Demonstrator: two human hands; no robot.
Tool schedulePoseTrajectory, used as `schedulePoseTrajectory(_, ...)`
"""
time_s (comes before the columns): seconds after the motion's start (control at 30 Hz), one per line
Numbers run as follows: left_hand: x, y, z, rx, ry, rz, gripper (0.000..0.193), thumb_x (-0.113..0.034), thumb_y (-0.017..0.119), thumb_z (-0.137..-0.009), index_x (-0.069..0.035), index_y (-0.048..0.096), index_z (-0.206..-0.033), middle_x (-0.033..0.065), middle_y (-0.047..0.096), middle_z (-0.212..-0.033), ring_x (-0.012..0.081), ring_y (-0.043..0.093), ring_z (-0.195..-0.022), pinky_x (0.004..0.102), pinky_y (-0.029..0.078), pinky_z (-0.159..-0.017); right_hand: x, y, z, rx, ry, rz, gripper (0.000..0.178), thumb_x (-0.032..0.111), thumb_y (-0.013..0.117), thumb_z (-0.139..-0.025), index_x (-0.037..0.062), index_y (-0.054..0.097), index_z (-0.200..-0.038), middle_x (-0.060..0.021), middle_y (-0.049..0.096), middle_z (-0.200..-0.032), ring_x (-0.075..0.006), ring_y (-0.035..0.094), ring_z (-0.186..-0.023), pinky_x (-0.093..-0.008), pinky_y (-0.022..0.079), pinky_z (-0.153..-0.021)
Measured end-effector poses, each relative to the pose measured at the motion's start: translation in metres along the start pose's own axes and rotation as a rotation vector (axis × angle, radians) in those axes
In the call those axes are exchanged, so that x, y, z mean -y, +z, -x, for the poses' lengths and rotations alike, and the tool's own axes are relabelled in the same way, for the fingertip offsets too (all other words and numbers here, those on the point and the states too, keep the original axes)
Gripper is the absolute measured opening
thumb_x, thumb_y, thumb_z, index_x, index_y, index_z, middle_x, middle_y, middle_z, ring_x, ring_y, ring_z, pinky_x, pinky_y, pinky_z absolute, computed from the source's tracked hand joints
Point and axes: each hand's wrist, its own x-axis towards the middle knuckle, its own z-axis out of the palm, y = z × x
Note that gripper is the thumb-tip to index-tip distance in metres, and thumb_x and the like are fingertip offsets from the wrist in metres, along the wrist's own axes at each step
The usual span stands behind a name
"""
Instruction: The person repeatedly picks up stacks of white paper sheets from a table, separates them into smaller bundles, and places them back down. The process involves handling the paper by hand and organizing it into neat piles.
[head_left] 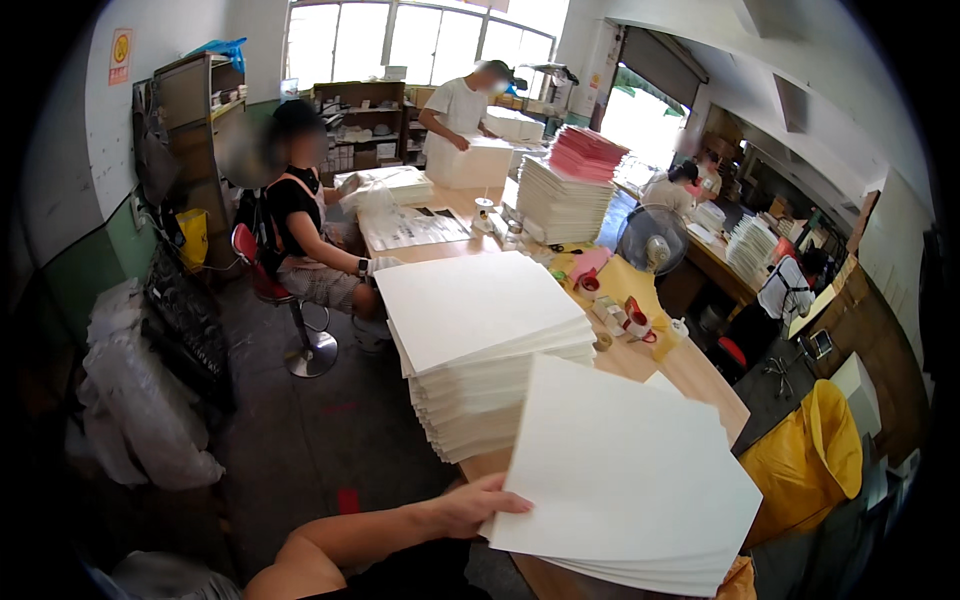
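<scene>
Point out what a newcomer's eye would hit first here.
Likely the big white sheets in the lower foreground, gripped at their left edge by the left hand. Just beyond rises a tall white stack on the table. Colour probably draws next: pinkish-red sheets atop a pile farther back, and a yellow sack at right.

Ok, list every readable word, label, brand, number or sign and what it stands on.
Nothing is legible.
Orange wall sign: lettering too small to read.
Pale sheet on the table: dark marks, too blurred to read.
White cup: dark mark, too small to read.
White sheets in the left hand: no print visible.
</scene>
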Motion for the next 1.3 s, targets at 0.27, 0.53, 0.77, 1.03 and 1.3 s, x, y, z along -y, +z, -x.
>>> schedulePoseTrajectory(0.27, -0.098, -0.086, 0.031, -0.220, 0.571, -0.032, 0.051, -0.004, 0.072, -0.092, 0.005, 0.057, -0.141, 0.0159, 0.071, -0.128, 0.0270, 0.075, -0.113, 0.0420, 0.064, -0.095, 0.000, -0.001, 0.005, 0.098, 0.077, 0.023, 0.070, 0.067, 0.069, -0.097, 0.0159, 0.070, -0.145, -0.0127, 0.066, -0.149, -0.0340, 0.060, -0.139, -0.0542, 0.037, -0.119)
schedulePoseTrajectory(0.53, -0.206, -0.185, 0.005, -0.271, 0.702, -0.101, 0.048, -0.013, 0.067, -0.100, 0.002, 0.055, -0.144, 0.0149, 0.070, -0.131, 0.0290, 0.072, -0.118, 0.0457, 0.061, -0.099, -0.001, 0.000, 0.007, 0.106, 0.128, -0.041, 0.073, 0.071, 0.064, -0.097, 0.0154, 0.071, -0.143, -0.0148, 0.067, -0.148, -0.0373, 0.059, -0.139, -0.0577, 0.037, -0.119)
schedulePoseTrajectory(0.77, -0.206, -0.235, -0.025, -0.324, 0.405, -0.044, 0.055, -0.016, 0.063, -0.103, 0.001, 0.045, -0.152, 0.0179, 0.063, -0.142, 0.0344, 0.066, -0.127, 0.0579, 0.058, -0.106, 0.001, -0.002, 0.005, 0.104, 0.131, -0.043, 0.074, 0.072, 0.061, -0.098, 0.0148, 0.070, -0.144, -0.0154, 0.065, -0.150, -0.0377, 0.057, -0.140, -0.0572, 0.036, -0.120)
schedulePoseTrajectory(1.03, -0.203, -0.197, -0.018, -0.371, 0.432, -0.029, 0.057, -0.032, 0.059, -0.110, 0.000, 0.045, -0.155, 0.0167, 0.061, -0.148, 0.0341, 0.063, -0.132, 0.0563, 0.057, -0.108, 0.005, -0.006, 0.006, 0.139, 0.134, -0.042, 0.070, 0.065, 0.067, -0.099, 0.0127, 0.068, -0.146, -0.0156, 0.064, -0.151, -0.0377, 0.056, -0.143, -0.0562, 0.037, -0.120)
schedulePoseTrajectory(1.3, -0.076, -0.148, -0.008, -1.258, 1.353, -0.952, 0.038, -0.001, 0.058, -0.097, 0.003, 0.060, -0.135, 0.0141, 0.062, -0.133, 0.0258, 0.059, -0.129, 0.0392, 0.048, -0.111, -0.008, -0.024, 0.012, -0.150, 0.225, -0.326, 0.063, 0.047, 0.069, -0.105, -0.0017, 0.063, -0.146, -0.0220, 0.063, -0.150, -0.0449, 0.056, -0.140, -0.0568, 0.042, -0.117)
